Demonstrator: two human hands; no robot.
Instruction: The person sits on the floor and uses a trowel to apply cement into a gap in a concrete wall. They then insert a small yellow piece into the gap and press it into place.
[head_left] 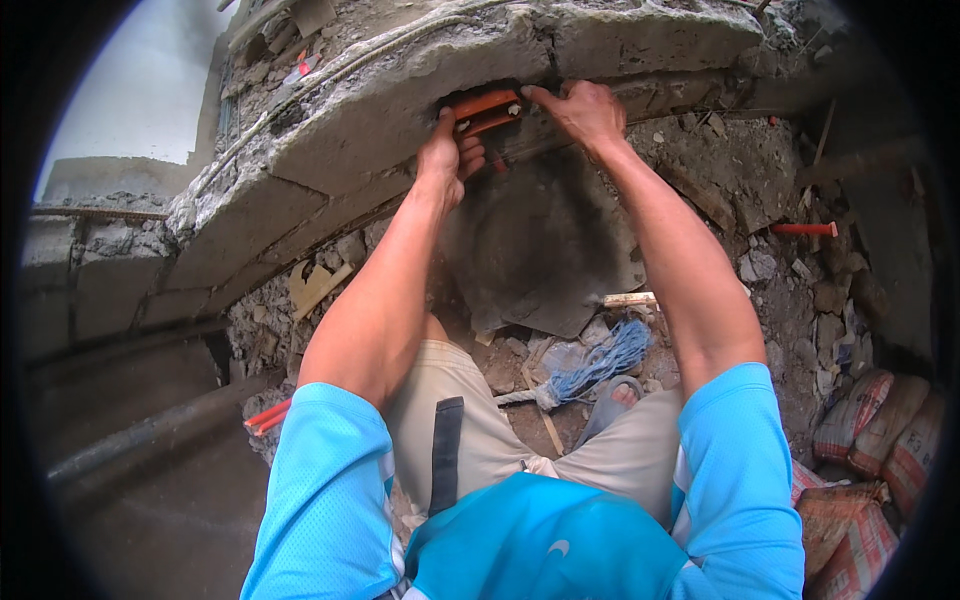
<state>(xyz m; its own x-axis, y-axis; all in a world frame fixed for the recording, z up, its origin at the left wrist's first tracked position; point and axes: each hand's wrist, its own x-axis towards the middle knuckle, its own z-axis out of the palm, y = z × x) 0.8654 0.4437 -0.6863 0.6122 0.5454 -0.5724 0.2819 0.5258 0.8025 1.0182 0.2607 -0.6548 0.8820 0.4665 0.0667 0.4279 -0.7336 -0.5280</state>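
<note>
Far L, below wall's lower edge: grey pipe (pixel 150 440), long, round, dull; then pair of red-orange tubes (pixel 268 415), smooth plastic by look, ends jutting from rubble nr person's L sleeve; wood scrap (pixel 322 296), pale, flat, splintery, lying below the wall.

Centre: concrete wall (pixel 350 160), rough grey, broken along top edge, flatter on near face; left hand (pixel 445 160) at that face, thumb against L end of orange box (pixel 485 108), fingers curled just under it; looks like a light hold at that end, but true pinch vs. mere steadying, can't say; box = rect., ridged, prob. plastic, pale crumbs at its R end, sitting in a rough-cut recess in wall's near face, close under top edge.

Step in hand (judged): fitting/aligning box in recess; next move prob. calls for even pressure at both ends, box kept square to wall face, edges not bent.

R of box: right hand (pixel 587 112), one digit stretched to box's R end, others bent; contact not clear, grip can't be read.

Below, L to R: blue frayed rope (pixel 605 360), stringy, soft, nr sandalled foot (pixel 618 395); red tube (pixel 803 229) in dirt; far R, sacks (pixel 870 425), woven look, dusty, stacked.
</note>
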